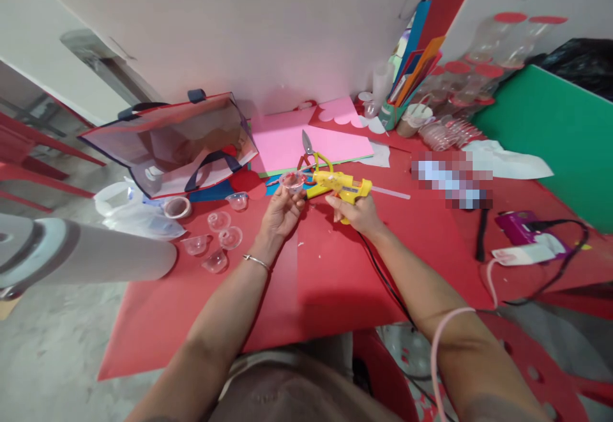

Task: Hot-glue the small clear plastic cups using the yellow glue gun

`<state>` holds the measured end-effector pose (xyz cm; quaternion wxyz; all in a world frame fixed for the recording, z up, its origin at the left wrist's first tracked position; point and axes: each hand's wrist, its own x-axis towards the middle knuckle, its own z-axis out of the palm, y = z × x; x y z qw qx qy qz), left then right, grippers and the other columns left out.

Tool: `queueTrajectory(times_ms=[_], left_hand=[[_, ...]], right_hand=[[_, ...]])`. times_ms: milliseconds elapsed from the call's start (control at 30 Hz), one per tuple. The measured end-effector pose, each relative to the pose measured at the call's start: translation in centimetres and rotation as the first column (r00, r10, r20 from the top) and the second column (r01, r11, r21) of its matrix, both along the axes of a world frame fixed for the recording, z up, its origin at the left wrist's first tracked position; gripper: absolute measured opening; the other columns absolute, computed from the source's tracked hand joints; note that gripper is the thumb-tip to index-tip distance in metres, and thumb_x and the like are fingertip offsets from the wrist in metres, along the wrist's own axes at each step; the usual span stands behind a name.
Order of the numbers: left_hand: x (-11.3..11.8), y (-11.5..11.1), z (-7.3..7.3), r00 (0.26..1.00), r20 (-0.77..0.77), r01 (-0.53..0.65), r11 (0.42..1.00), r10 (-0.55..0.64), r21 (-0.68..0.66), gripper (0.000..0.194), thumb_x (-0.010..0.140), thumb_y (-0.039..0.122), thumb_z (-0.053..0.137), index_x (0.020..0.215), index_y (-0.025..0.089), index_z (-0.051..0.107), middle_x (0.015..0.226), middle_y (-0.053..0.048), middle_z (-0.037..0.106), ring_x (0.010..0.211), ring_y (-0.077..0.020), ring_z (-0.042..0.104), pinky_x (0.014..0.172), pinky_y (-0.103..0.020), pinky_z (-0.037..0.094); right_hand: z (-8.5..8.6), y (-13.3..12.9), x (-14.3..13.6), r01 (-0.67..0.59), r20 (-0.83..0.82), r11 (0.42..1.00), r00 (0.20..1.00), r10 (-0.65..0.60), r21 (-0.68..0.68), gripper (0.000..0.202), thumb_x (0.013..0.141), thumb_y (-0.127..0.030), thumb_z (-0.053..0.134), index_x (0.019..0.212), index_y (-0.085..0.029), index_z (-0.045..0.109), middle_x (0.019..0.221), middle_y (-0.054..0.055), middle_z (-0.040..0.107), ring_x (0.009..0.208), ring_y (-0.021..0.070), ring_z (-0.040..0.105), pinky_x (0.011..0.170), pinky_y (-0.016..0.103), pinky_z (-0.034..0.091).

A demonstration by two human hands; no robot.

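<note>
Your left hand (281, 215) is nearly closed, fingertips pinching one small clear cup (299, 186) with red at its rim, while your right hand (361, 216) is wrapped round the grip of one yellow glue gun (341, 183); the two meet above the middle of the table (354, 275), the gun's nose at the cup. One glue stick (393, 193) juts from the gun's back toward the right, and one black cord (383, 273) drops below your right wrist to the near edge. Between your forearms you have bare red surface down to that edge, with a few white scraps near your hands. Just beyond your hands, scissors (307, 142) lie against pink sheets (282, 141), so room is tight on the far side. To the left, five loose clear cups (230, 237) sit near your left hand, ahead of the table's left edge; past them stand one open bag (191, 147) and one white plastic bag (143, 221). On the far right you have at least five red-lidded jars (508, 39), one green board (550, 135) and one purple box (516, 227).
</note>
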<state>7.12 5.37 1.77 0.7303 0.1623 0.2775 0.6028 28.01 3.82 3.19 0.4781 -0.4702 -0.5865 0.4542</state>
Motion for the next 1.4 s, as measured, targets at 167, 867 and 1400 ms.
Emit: queueTrajectory(times_ms=[167,867,1400], left_hand=[[-0.2,-0.5,0.3,0.998,0.039,0.054,0.999,-0.054,0.000,0.045,0.094,0.024,0.077,0.137,0.024,0.067,0.102,-0.007,0.075,0.080,-0.0127,0.068,0.062,-0.019,0.051],[-0.6,-0.3,0.7,0.978,0.208,0.036,0.999,-0.029,-0.029,0.033,0.107,0.023,0.053,0.137,0.019,0.066,0.104,-0.010,0.072,0.073,-0.0095,0.059,0.060,-0.015,0.052],[-0.3,-0.3,0.6,0.999,0.035,0.041,0.995,-0.038,-0.088,0.023,0.101,0.027,0.067,0.121,0.018,0.071,0.104,-0.009,0.073,0.073,-0.0100,0.059,0.060,-0.017,0.050]], right_hand=[[0.2,0.1,0.2,-0.062,-0.044,0.997,0.997,0.060,-0.042,0.039,0.086,-0.056,0.078,0.068,-0.023,0.067,0.045,-0.003,0.060,0.042,0.0151,0.059,0.049,0.028,0.052],[0.7,-0.2,0.8,-0.092,0.023,0.995,0.995,0.092,-0.035,0.037,0.086,-0.057,0.079,0.074,-0.022,0.070,0.047,-0.003,0.063,0.042,0.0148,0.058,0.049,0.029,0.051],[1.5,-0.4,0.5,-0.055,0.177,0.998,0.983,0.053,0.010,0.034,0.087,-0.055,0.075,0.071,-0.025,0.070,0.047,-0.002,0.063,0.043,0.0180,0.061,0.051,0.032,0.053]])
